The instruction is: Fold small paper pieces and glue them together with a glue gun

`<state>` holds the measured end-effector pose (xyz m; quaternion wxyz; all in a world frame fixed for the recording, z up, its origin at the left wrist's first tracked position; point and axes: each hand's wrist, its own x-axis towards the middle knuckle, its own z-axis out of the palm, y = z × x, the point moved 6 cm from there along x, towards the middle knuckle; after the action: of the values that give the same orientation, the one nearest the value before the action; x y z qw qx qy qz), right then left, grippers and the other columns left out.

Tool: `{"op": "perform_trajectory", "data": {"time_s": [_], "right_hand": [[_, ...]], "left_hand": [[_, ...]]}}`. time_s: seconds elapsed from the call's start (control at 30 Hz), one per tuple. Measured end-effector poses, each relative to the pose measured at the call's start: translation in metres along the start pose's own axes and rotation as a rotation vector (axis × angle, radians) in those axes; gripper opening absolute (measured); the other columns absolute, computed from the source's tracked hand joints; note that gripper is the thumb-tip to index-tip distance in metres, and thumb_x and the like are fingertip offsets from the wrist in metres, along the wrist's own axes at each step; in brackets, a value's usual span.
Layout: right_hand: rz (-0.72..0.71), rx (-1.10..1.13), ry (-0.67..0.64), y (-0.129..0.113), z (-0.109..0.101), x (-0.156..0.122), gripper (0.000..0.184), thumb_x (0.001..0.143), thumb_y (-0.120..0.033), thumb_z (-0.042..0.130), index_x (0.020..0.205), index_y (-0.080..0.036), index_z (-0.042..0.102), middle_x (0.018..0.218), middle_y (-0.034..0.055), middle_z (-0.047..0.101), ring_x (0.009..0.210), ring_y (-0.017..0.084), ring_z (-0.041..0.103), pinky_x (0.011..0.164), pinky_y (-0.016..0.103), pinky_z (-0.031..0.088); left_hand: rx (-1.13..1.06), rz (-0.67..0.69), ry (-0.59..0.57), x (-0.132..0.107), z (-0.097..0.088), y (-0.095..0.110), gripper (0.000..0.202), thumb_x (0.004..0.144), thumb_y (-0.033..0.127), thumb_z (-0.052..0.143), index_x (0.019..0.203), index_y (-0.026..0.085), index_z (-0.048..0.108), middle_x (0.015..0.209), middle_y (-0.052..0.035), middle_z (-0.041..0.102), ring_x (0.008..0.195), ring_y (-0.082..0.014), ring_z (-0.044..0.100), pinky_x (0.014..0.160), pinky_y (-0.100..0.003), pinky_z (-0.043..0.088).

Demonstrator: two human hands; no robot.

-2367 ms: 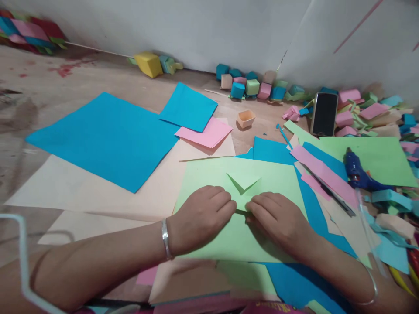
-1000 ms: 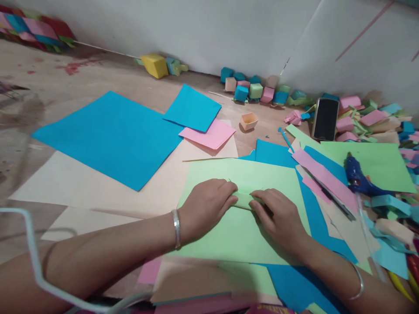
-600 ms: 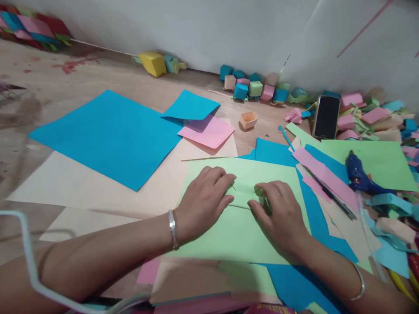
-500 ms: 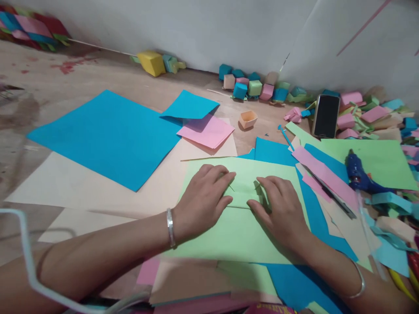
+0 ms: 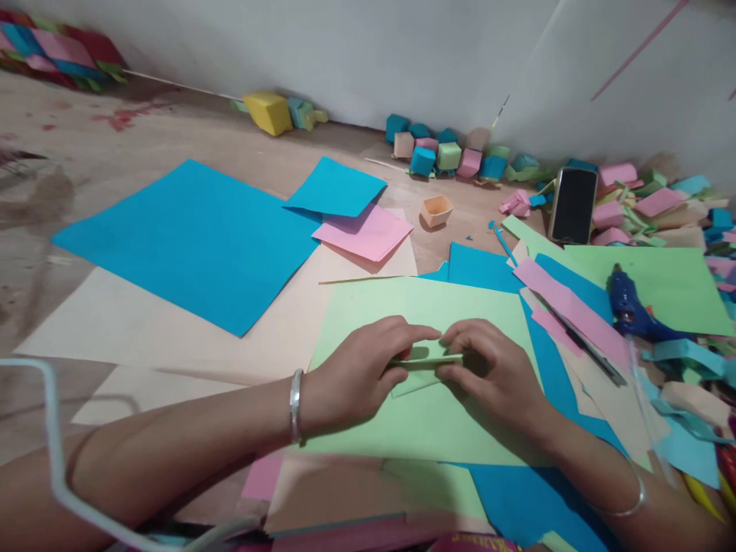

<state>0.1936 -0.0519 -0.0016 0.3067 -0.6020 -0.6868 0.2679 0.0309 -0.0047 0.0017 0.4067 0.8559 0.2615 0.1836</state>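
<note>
A small folded piece of light green paper (image 5: 424,363) is held up between my two hands, just above a large light green sheet (image 5: 414,429). My left hand (image 5: 353,379) pinches its left end, thumb below and index finger stretched over the top. At the right end, my right hand (image 5: 501,376) has it between thumb and curled fingers. One flap of the paper stands up as a thin edge, while another part slopes down toward me. My fingers hide both ends.
Blue sheets (image 5: 189,245) and a pink square (image 5: 365,234) lie to the left and behind. On the right are a glue gun (image 5: 626,303), a box cutter (image 5: 586,349) and a phone (image 5: 573,205). Several paper cubes (image 5: 422,159) line the wall. A white cable (image 5: 53,437) crosses the lower left.
The folded green paper was flat on the sheet under my fingertips; now it is lifted and tilted up. My hands have drawn closer together and closed on its ends.
</note>
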Motion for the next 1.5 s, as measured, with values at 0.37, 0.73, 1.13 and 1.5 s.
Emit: {"op": "perform_trajectory", "data": {"time_s": [0.37, 0.73, 1.13, 1.5], "right_hand": [[0.348, 0.536, 0.067, 0.018, 0.0, -0.003, 0.018, 0.074, -0.03, 0.071, 0.083, -0.019, 0.06, 0.066, -0.0034, 0.056, 0.059, 0.011, 0.053, 0.053, 0.024, 0.043], [0.432, 0.579, -0.009, 0.013, 0.008, -0.004, 0.016, 0.075, -0.032, 0.069, 0.076, -0.018, 0.06, 0.059, -0.0041, 0.056, 0.053, 0.01, 0.051, 0.049, 0.022, 0.041], [0.429, 0.623, -0.122, 0.004, 0.014, -0.005, 0.019, 0.08, -0.036, 0.066, 0.08, -0.018, 0.059, 0.055, -0.0018, 0.063, 0.042, 0.009, 0.052, 0.041, 0.021, 0.04], [0.413, 0.698, 0.189, 0.015, 0.005, -0.01, 0.083, 0.077, -0.032, 0.073, 0.146, -0.03, 0.027, 0.058, -0.0114, 0.052, 0.048, 0.016, 0.064, 0.041, 0.025, 0.052]], "left_hand": [[-0.501, -0.561, 0.051, -0.002, 0.0, -0.015, 0.019, 0.086, 0.029, 0.057, 0.076, 0.014, 0.064, 0.057, 0.0028, 0.058, 0.051, -0.0112, 0.061, 0.053, -0.021, 0.045], [-0.737, -0.586, 0.133, -0.004, 0.004, -0.014, 0.042, 0.077, 0.023, 0.067, 0.117, 0.014, 0.056, 0.059, 0.0055, 0.057, 0.057, -0.0126, 0.061, 0.055, -0.024, 0.05], [-0.829, -0.61, 0.062, -0.008, 0.013, -0.014, 0.052, 0.068, 0.01, 0.068, 0.118, 0.012, 0.055, 0.064, 0.0009, 0.067, 0.056, -0.0122, 0.062, 0.055, -0.024, 0.051], [-0.823, -0.424, 0.35, -0.011, 0.002, -0.008, 0.04, 0.07, 0.01, 0.066, 0.097, 0.023, 0.04, 0.084, 0.0043, 0.058, 0.064, -0.0105, 0.064, 0.054, -0.023, 0.055]]}}
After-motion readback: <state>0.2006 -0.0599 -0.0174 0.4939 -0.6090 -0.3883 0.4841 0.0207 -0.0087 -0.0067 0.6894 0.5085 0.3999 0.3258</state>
